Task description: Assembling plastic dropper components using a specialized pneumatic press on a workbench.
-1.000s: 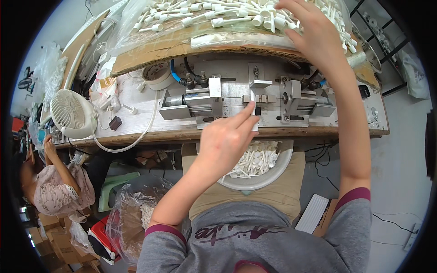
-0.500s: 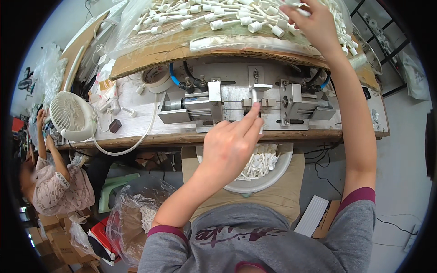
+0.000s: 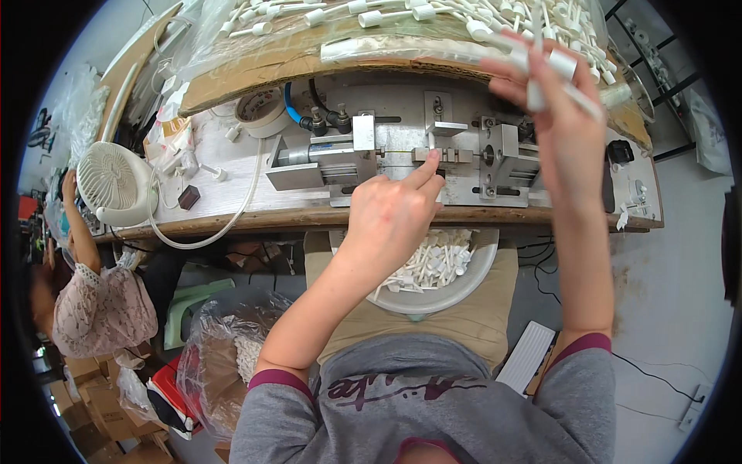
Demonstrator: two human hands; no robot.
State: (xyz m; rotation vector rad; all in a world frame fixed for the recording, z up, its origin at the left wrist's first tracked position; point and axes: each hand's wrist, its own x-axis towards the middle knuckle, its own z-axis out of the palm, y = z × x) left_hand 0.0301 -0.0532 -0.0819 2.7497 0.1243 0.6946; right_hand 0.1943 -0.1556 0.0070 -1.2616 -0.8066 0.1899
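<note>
A few white plastic tubes (image 3: 553, 73) with ribbed caps are being gripped in the right hand (image 3: 568, 131), raised just above the metal press fixture (image 3: 402, 158) and in front of the heap of the same tubes (image 3: 433, 11) on the cardboard tray. The left hand (image 3: 390, 216) is being held loosely curled, grasping nothing, its index fingertip being pressed to the fixture's central slot. The tubes are being judged light, stiff and somewhat slick, best pinched along the slim shaft just below the cap; more are lying in the white bowl (image 3: 464, 286) on the lap.
</note>
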